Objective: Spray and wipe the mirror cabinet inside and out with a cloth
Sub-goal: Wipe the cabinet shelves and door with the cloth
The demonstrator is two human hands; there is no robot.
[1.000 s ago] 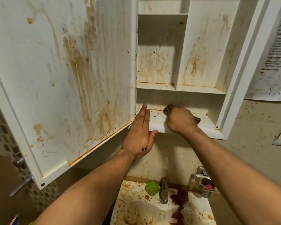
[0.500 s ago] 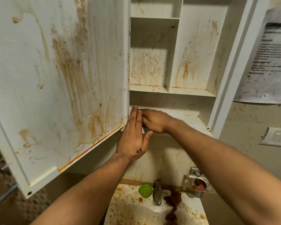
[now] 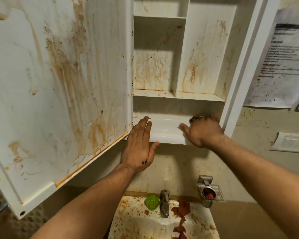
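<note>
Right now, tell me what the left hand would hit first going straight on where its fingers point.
The left hand, touching the bottom shelf's lip, points up and inward; probably the back wall of the lowest compartment first, though depth is unclear.

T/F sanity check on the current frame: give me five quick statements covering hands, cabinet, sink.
1. The cabinet door is open. True.
2. The left hand grips the cloth. False: its fingers lie straight by the bottom shelf's left end, holding nothing.
3. The right hand holds the cloth on the bottom shelf. True.
4. The upper compartments are spotless. False: brown streaks run down their back walls.
5. A green container sits left of the tap. True.
</note>
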